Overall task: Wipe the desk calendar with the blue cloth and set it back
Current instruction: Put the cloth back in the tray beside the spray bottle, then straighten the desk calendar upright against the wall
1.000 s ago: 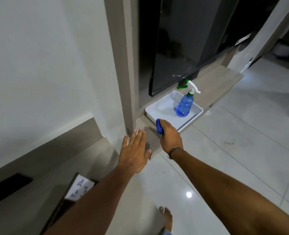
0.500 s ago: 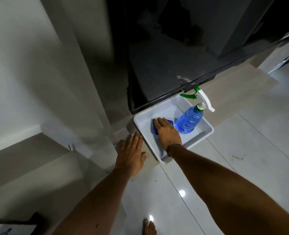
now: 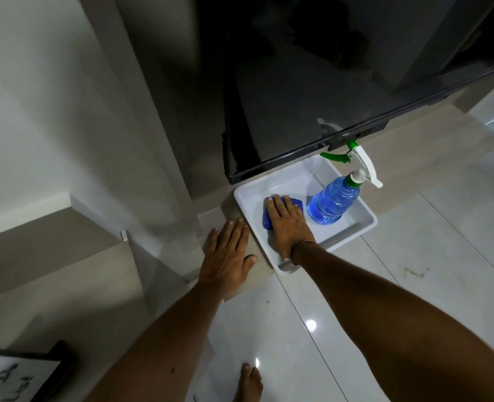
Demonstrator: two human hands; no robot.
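The blue cloth (image 3: 295, 202) lies bunched on the floor of a white tray (image 3: 353, 231). My right hand (image 3: 289, 224) covers most of it, fingers laid over it and pressing it down. My left hand (image 3: 228, 256) rests flat and empty on the beige ledge just left of the tray, fingers together. The desk calendar (image 3: 16, 378), a dark-framed white board with handwriting, sits at the bottom left corner, far from both hands and partly cut off.
A blue spray bottle (image 3: 333, 203) with a white and green trigger stands in the tray to the right of the cloth. A large dark screen (image 3: 312, 97) overhangs the tray's back edge. Glossy white floor tiles (image 3: 414, 256) lie in front, with my bare foot (image 3: 250, 382) below.
My right hand carried the blue cloth from the ledge's edge into the tray and set it down. The view moved closer and to the right; the left hand settled onto the ledge.
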